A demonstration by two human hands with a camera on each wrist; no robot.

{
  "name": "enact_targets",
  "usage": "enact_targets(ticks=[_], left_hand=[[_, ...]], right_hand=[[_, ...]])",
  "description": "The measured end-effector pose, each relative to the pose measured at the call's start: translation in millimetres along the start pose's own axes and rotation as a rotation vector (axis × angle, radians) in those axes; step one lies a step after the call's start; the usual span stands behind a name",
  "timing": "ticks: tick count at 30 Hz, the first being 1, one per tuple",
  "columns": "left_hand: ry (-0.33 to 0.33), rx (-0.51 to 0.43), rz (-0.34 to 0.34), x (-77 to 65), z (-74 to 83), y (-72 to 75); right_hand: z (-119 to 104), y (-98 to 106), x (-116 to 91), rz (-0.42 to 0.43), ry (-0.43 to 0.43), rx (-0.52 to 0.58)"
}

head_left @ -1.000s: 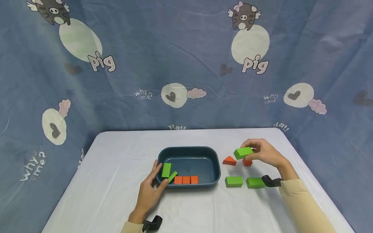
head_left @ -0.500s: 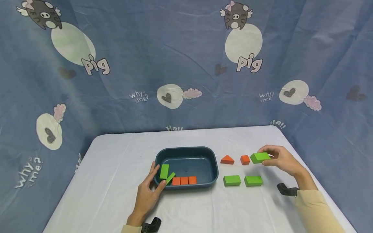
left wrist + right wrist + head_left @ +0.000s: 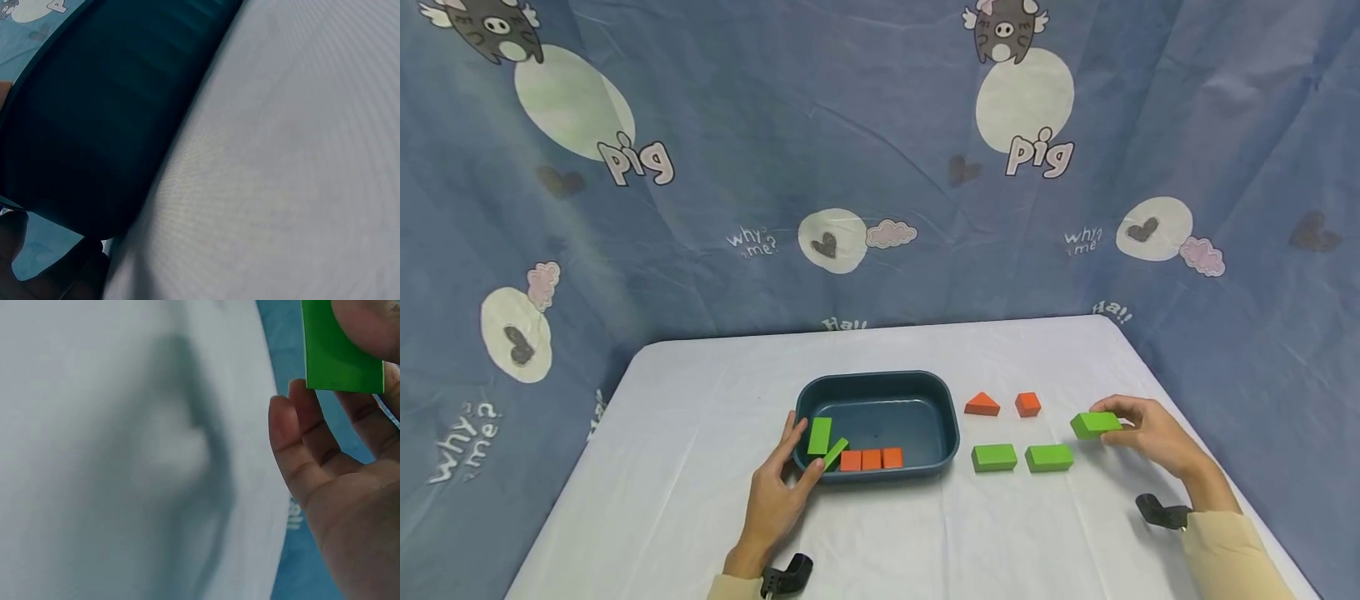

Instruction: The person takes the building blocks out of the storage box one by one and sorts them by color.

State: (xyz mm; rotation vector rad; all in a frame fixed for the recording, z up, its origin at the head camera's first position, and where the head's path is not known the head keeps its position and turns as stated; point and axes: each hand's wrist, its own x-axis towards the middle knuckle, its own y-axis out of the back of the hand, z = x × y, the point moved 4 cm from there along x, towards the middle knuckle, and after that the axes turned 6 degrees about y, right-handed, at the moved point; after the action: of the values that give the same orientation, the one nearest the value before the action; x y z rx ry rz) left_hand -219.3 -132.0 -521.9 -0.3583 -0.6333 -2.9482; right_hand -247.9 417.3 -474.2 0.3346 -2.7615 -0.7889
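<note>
A dark teal tray (image 3: pixel 917 475) lies on the white table. My left hand (image 3: pixel 775 500) holds its near left corner, thumb at the front rim and fingers along the left side. Inside the tray, by that hand, are an upright-looking green block (image 3: pixel 820 436), a tilted green block (image 3: pixel 835 454) and a row of orange cubes (image 3: pixel 871 459). To the right, my right hand (image 3: pixel 1153 433) pinches a green rectangular block (image 3: pixel 1093 425) between thumb and fingers, raised above the cloth. The right wrist view shows the thumb on the green block's face, the other fingers partly extended below.
Right of the tray lie an orange triangular block (image 3: pixel 982 405) and an orange cube (image 3: pixel 1027 405). Nearer are two green blocks, the left green block (image 3: pixel 994 457) and the right green block (image 3: pixel 1049 457). A blue patterned curtain (image 3: pixel 715 283) stands behind the table.
My right hand has carried the green block rightward and toward me, away from the orange pieces. My left hand keeps its place at the tray's corner. The head view has shifted slightly.
</note>
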Motion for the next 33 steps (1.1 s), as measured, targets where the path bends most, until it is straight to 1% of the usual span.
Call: enact_targets(ticks=[3,8,10,12,15,20,26,28,30,33], left_hand=[[0.011,-0.004,0.008,-1.7,6.9,0.4],[0.027,-0.008,0.009,-5.8,31.4,4.7],[0.015,0.007,0.002,-6.4,37.2,5.6],[0.007,0.018,-0.002,-6.6,39.8,6.3],[-0.008,0.028,-0.001,-5.7,39.6,5.8],[-0.009,0.019,0.005,-4.9,38.7,4.8],[-0.011,0.030,-0.001,-5.0,36.1,3.6],[-0.006,0.011,0.001,-5.2,35.9,3.6],[-0.003,-0.005,0.005,-4.8,32.2,3.0],[-0.004,-0.023,0.008,-3.9,19.4,0.8]], right_hand=[[6.9,0.9,-6.2,0.002,-0.040,-0.001],[17.0,2.5,-15.0,0.012,-0.095,-0.013],[20.6,2.7,-18.3,0.016,-0.109,-0.024],[23.6,2.7,-21.3,0.017,-0.119,-0.032],[27.4,2.3,-24.7,0.015,-0.127,-0.035],[30.9,1.2,-27.3,0.011,-0.159,-0.039],[33.4,-1.5,-28.2,0.001,-0.203,-0.088],[34.1,-2.4,-27.8,-0.003,-0.209,-0.094],[34.6,-2.7,-27.2,0.004,-0.209,-0.095],[34.5,-3.0,-27.4,0.010,-0.195,-0.092]])
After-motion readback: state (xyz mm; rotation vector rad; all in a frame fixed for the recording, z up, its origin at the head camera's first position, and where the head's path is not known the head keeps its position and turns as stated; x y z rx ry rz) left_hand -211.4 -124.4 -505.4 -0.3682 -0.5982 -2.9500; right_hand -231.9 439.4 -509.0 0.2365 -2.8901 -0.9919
